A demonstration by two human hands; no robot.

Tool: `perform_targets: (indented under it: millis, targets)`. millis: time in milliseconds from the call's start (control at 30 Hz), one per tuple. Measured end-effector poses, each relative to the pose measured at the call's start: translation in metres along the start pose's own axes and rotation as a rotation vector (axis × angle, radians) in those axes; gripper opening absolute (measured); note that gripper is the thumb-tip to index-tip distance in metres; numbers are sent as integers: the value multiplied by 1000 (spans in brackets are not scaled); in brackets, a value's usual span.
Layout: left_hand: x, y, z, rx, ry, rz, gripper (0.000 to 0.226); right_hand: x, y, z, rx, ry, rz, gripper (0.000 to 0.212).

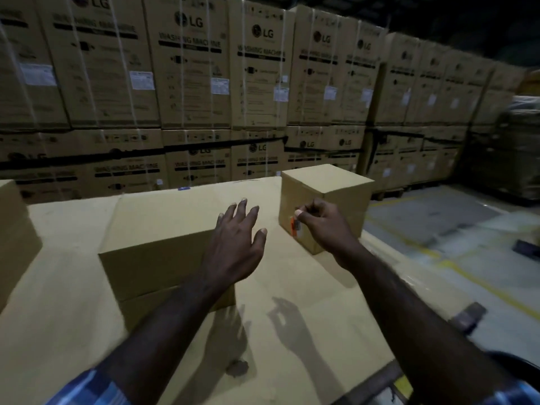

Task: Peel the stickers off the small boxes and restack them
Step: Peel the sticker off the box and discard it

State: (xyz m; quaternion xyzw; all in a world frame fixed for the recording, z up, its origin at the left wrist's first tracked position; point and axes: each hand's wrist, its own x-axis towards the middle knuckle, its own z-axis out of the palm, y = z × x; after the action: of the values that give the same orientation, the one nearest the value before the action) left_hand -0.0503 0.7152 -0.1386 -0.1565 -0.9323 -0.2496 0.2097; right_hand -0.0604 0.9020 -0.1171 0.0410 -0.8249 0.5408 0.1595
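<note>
right hand [317, 222] pinching sticker [295, 226], label blurred, box [327, 194] face partly hidden

Blue plaid short sleeves [87, 387]; bare forearms; no gloves

right hand [317, 226] pinches an orange sticker [294, 225] on the small box [336, 191]; left hand [238, 238] hovers spread.
</note>
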Motion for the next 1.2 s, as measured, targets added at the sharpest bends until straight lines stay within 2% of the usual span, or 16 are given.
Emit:
perform_targets:
  millis: [300, 367, 533, 733, 1000, 1200]
  targets:
    - [21, 121, 105, -55, -160, 191, 58, -20, 90, -146, -34, 226, 133, 17]
    - [27, 155, 136, -65, -190, 226, 58, -25, 117, -184, -40, 272, 159, 21]
    - [40, 252, 224, -113, -279, 282, 57, -42, 194, -285, -79, 355, 224, 15]
    - [34, 352, 331, -118, -434, 361, 56, -76, 286, -386, -142, 411, 413, 17]
    - [10, 421, 430, -101, -643, 447, 56, -125, 380, -436, -223, 427, 709, 11]
    - [3, 431, 462, -47, -686, 506, 55, -146, 425, -442, -318, 405, 892, 10]
